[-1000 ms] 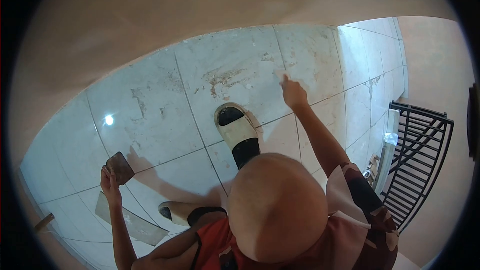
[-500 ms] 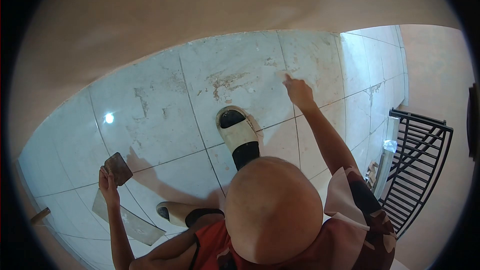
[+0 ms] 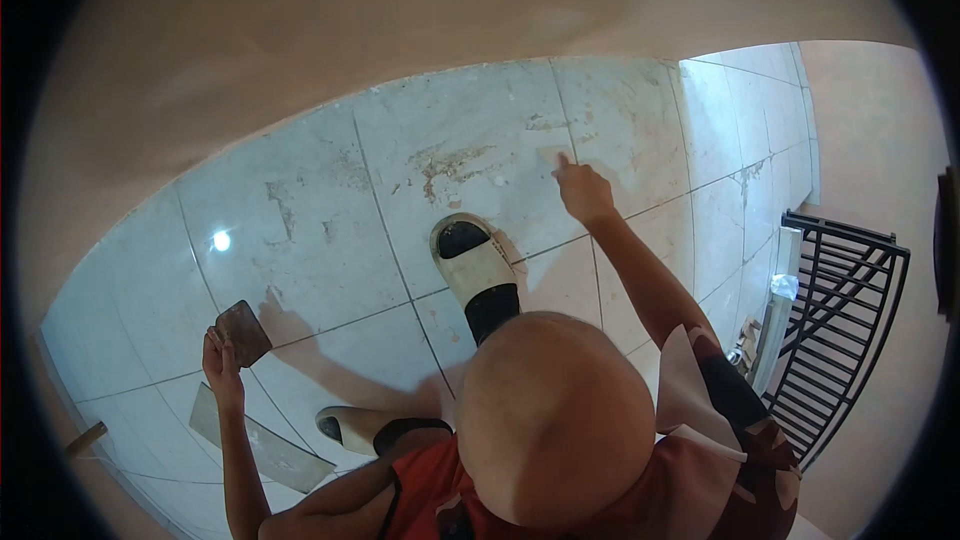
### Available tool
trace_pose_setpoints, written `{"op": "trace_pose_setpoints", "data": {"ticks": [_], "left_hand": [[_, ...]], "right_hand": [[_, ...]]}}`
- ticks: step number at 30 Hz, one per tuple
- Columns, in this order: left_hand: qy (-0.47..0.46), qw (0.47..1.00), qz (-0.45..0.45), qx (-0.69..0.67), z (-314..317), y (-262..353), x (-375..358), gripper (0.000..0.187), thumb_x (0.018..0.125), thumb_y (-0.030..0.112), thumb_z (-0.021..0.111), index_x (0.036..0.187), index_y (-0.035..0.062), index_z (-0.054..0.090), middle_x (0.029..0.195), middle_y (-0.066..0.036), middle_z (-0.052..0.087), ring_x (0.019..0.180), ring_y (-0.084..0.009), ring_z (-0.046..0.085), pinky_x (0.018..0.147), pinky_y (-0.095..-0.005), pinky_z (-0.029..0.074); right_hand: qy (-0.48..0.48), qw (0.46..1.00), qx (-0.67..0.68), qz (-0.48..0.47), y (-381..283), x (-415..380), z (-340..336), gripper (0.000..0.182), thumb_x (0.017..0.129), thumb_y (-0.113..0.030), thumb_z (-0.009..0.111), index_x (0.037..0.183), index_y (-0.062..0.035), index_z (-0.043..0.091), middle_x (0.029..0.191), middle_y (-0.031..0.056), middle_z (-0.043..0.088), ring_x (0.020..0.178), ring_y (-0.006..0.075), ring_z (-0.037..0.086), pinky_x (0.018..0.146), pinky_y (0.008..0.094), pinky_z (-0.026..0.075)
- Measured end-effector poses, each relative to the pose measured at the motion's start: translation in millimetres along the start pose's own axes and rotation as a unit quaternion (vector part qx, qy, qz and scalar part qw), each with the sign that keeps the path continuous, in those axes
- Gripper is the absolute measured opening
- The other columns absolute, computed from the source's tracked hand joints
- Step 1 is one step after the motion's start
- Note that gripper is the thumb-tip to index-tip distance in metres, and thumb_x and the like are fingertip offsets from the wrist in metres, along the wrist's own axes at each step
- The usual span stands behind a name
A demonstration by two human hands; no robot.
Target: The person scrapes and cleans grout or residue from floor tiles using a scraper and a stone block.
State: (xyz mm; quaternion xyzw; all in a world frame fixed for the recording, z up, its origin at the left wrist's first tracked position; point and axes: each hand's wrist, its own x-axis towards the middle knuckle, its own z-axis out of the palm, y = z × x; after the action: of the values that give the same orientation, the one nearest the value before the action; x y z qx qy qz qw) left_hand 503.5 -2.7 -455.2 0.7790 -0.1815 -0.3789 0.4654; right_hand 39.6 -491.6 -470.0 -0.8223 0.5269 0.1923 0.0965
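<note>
My left hand [image 3: 222,355] grips a dark brown, flat, squarish piece [image 3: 242,333] by its edge, fingers and thumb closed on it, above the tiled floor. At the far end of my outstretched arm, my right hand [image 3: 585,190] is closed, fingers pointing down at the tiles. A small pale flat piece [image 3: 550,154] shows at its fingertips, its kind too indistinct to name. Left of it, brown crusty residue [image 3: 448,168] marks the white floor tile [image 3: 520,210]. My bent knee [image 3: 555,420] hides part of the floor.
A pale sandal [image 3: 465,255] is on my forward foot; the other sandal [image 3: 345,428] is lower left. A long grey strip [image 3: 262,448] lies below my left hand. Black metal bars [image 3: 845,310] stand at right. A plain wall [image 3: 400,10] borders the floor.
My right hand has shifted slightly left and down along the tile, with the pale piece now more visible. My left hand has moved a little up and right with the brown piece.
</note>
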Motion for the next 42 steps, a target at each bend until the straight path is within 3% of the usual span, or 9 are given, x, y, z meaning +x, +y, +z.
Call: {"op": "trace_pose_setpoints", "data": {"ticks": [2, 7, 13, 22, 26, 28, 35, 38, 42], "left_hand": [[0.034, 0.999, 0.01, -0.02, 9.3, 13.1, -2.5, 0.014, 0.1, 0.014, 0.046, 0.105, 0.0017, 0.05, 0.096, 0.0, 0.054, 0.086, -0.0049, 0.047, 0.079, -0.018, 0.039], [-0.021, 0.999, -0.006, -0.026, 0.2, 9.1, -1.4, 0.019, 0.1, 0.013, 0.046, 0.113, 0.0004, 0.051, 0.101, -0.002, 0.056, 0.093, -0.0069, 0.051, 0.083, -0.0206, 0.042], [0.008, 1.0, -0.001, -0.028, 2.6, 15.2, -10.3, 0.022, 0.1, 0.014, 0.047, 0.117, -0.0003, 0.05, 0.105, -0.002, 0.056, 0.096, -0.0074, 0.051, 0.084, -0.0213, 0.042], [0.022, 0.999, -0.017, -0.045, -5.6, 7.7, -15.0, 0.022, 0.101, 0.015, 0.047, 0.115, -0.0014, 0.051, 0.106, -0.002, 0.055, 0.097, -0.0073, 0.05, 0.086, -0.0222, 0.041], [0.075, 0.996, 0.038, -0.017, -1.5, 7.1, -9.9, 0.022, 0.101, 0.015, 0.047, 0.114, -0.0012, 0.051, 0.106, -0.002, 0.055, 0.096, -0.0074, 0.05, 0.085, -0.0218, 0.042], [0.048, 0.998, 0.001, -0.04, -2.9, 14.7, -14.0, 0.022, 0.101, 0.014, 0.047, 0.115, -0.0012, 0.051, 0.106, -0.002, 0.055, 0.095, -0.007, 0.05, 0.085, -0.0214, 0.042], [0.071, 0.997, 0.012, -0.038, 1.5, 21.1, -24.4, 0.021, 0.1, 0.014, 0.046, 0.114, -0.0014, 0.051, 0.104, -0.002, 0.056, 0.093, -0.0069, 0.05, 0.084, -0.0212, 0.042], [0.038, 0.999, 0.013, -0.036, -11.1, 3.6, -20.2, 0.02, 0.1, 0.013, 0.046, 0.114, -0.0009, 0.051, 0.104, -0.002, 0.056, 0.092, -0.0069, 0.05, 0.083, -0.0214, 0.043], [0.042, 0.998, 0.013, -0.04, -17.2, 0.2, -23.8, 0.028, 0.1, 0.019, 0.048, 0.118, -0.0022, 0.051, 0.107, -0.003, 0.057, 0.098, -0.0087, 0.051, 0.087, -0.0228, 0.041]], "right_hand": [[0.008, 1.0, 0.007, -0.002, -3.9, 10.5, -7.3, 0.037, 0.097, -0.032, 0.051, 0.124, -0.0063, 0.057, 0.091, 0.0213, 0.069, 0.086, 0.0377, 0.068, 0.074, 0.0482, 0.054], [0.013, 0.999, 0.031, 0.028, -16.5, 14.5, -11.3, 0.036, 0.097, -0.03, 0.053, 0.121, -0.003, 0.057, 0.093, 0.0211, 0.069, 0.088, 0.0375, 0.068, 0.075, 0.0478, 0.054], [-0.003, 0.999, 0.031, 0.037, -17.2, 42.0, -16.7, 0.032, 0.097, -0.029, 0.052, 0.114, -0.0025, 0.058, 0.099, 0.0221, 0.068, 0.094, 0.0382, 0.068, 0.078, 0.0478, 0.054], [-0.017, 0.999, 0.028, 0.035, -17.9, 35.0, -25.1, 0.034, 0.097, -0.029, 0.052, 0.119, -0.0041, 0.059, 0.1, 0.0213, 0.069, 0.095, 0.0383, 0.067, 0.079, 0.0481, 0.054], [-0.005, 1.0, 0.004, 0.025, -22.9, 30.4, -20.8, 0.032, 0.096, -0.03, 0.053, 0.114, -0.0035, 0.061, 0.099, 0.0214, 0.069, 0.093, 0.038, 0.068, 0.079, 0.0471, 0.054], [-0.027, 0.999, 0.007, 0.028, -18.4, 41.3, -29.0, 0.031, 0.096, -0.03, 0.054, 0.109, -0.0035, 0.063, 0.101, 0.0213, 0.069, 0.097, 0.0362, 0.068, 0.082, 0.0465, 0.053], [-0.029, 0.999, -0.014, 0.039, -17.9, 43.2, -18.2, 0.028, 0.096, -0.03, 0.054, 0.107, -0.0065, 0.064, 0.103, 0.02, 0.069, 0.099, 0.0349, 0.068, 0.082, 0.0461, 0.054], [-0.031, 0.998, -0.016, 0.055, -19.0, 40.2, -25.0, 0.029, 0.096, -0.031, 0.054, 0.108, -0.0066, 0.064, 0.105, 0.0207, 0.068, 0.101, 0.0346, 0.067, 0.084, 0.0457, 0.054], [-0.027, 0.999, -0.012, 0.028, -8.4, 39.8, -7.7, 0.03, 0.096, -0.033, 0.055, 0.108, -0.0062, 0.064, 0.103, 0.0206, 0.069, 0.102, 0.035, 0.067, 0.084, 0.0453, 0.054]]}}
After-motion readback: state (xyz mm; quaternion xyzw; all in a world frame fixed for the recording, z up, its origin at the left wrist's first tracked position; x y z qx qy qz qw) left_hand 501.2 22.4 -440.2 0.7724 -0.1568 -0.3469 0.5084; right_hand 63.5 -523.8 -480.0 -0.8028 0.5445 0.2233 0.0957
